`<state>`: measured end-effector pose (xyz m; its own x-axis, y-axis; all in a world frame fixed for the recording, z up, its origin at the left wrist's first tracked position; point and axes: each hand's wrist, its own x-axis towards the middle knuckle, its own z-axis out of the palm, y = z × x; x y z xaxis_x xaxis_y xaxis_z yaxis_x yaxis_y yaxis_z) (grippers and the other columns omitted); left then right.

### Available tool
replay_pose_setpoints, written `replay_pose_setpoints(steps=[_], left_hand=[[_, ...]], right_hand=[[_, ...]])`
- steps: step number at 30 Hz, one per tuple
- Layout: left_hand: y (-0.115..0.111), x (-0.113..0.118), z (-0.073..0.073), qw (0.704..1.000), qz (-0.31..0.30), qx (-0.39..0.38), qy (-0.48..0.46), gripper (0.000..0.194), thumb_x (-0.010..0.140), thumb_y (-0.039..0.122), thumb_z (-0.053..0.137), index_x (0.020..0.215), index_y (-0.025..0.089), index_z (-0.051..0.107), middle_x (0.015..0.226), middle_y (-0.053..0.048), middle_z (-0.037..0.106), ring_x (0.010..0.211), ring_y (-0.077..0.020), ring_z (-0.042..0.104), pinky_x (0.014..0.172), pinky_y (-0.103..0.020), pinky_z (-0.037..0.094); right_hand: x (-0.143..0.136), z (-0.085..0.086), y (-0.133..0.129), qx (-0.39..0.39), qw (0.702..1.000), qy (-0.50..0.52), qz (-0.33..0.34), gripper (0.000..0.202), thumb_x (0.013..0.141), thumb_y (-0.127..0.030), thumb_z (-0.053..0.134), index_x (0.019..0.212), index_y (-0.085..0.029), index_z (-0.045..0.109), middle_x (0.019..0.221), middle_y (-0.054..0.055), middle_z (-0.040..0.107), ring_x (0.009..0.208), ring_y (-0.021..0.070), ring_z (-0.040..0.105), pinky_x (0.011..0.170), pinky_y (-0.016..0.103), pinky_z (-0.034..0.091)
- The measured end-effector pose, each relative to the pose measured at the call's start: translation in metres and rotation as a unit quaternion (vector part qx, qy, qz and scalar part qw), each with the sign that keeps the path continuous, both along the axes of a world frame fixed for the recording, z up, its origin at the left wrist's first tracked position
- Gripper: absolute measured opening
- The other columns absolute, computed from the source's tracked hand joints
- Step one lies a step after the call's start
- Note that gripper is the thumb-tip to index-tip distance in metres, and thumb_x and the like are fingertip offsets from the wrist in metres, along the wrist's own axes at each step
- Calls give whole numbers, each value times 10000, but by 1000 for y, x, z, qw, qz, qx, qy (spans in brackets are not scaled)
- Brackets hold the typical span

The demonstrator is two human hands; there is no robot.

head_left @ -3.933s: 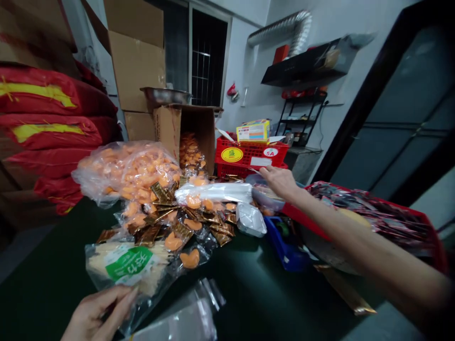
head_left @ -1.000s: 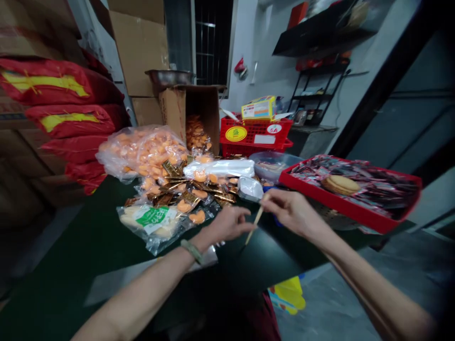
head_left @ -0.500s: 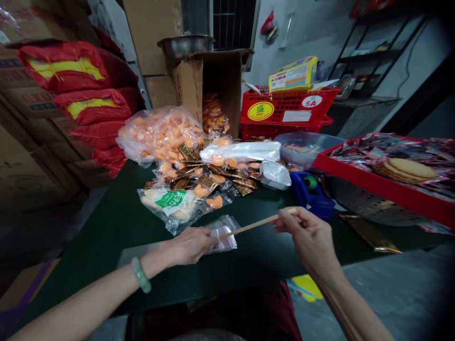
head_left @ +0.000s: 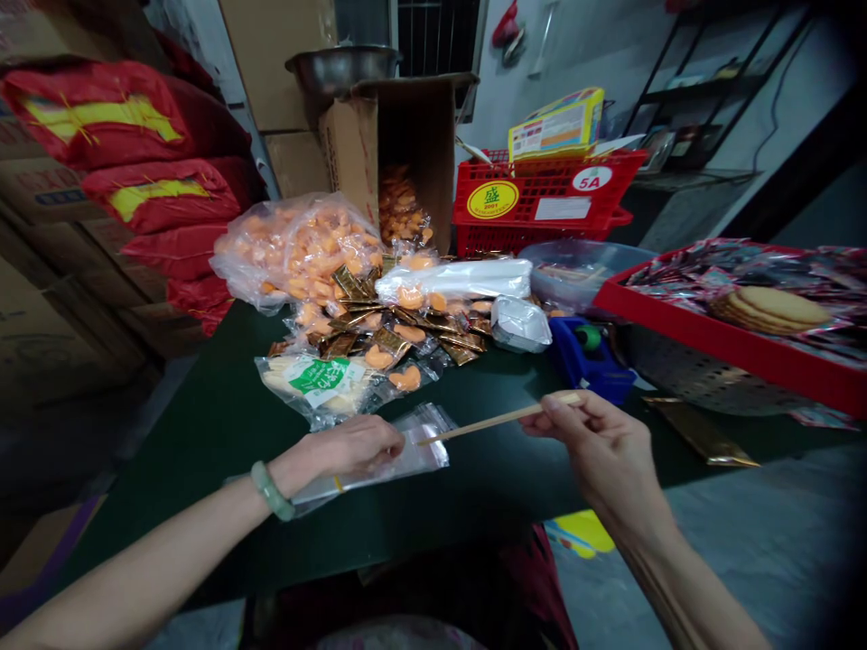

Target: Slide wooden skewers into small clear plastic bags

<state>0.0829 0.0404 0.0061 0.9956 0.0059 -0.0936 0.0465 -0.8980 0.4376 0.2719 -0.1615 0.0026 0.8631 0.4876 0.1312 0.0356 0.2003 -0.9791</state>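
A dark green table (head_left: pixel 505 506) spreads under everything; at its right stands a red tray (head_left: pixel 731 350) heaped with small packets and round biscuits; toward the back left sits a big clear bag of orange pieces (head_left: pixel 304 248), and in front of its spill of gold sachets (head_left: pixel 461 341) lies a packet of sticks (head_left: pixel 318 381); nearest the person, the clear sleeves (head_left: pixel 428 458) lie flat on the table, partly under the left hand (head_left: pixel 356 447); the right hand (head_left: pixel 602 442) holds one thin wooden stick (head_left: pixel 488 422), slanting down to the sleeves; as for progress, the stick is in hand and its far tip overlaps the sleeves, though whether it is inside or on top cannot be told; no orange piece or sachet shows in them; the left fingers bend close together on the plastic, whether pinching it is hidden; the right thumb and fingers clamp the stick near its upper end
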Motion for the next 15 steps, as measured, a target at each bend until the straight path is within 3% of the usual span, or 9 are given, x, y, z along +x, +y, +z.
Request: replay_pose_setpoints(steps=[5, 15], left_hand=[[-2, 2, 14, 997, -72, 35, -21, 164, 783, 77, 401, 752, 158, 540, 709, -2, 551, 626, -121, 485, 584, -212, 337], [-14, -5, 31, 987, -77, 137, -36, 250, 858, 69, 317, 715, 158, 502, 714, -16, 543, 646, -138, 472, 591, -256, 314]], right_hand=[[-7, 1, 6, 40, 995, 78, 39, 216, 604, -323, 727, 606, -148, 600, 546, 4, 607, 546, 131, 611, 525, 228, 518], [-12, 16, 21, 31, 990, 101, 90, 262, 559, -359, 742, 597, -145, 594, 547, 12, 603, 544, 144, 598, 496, 243, 507]])
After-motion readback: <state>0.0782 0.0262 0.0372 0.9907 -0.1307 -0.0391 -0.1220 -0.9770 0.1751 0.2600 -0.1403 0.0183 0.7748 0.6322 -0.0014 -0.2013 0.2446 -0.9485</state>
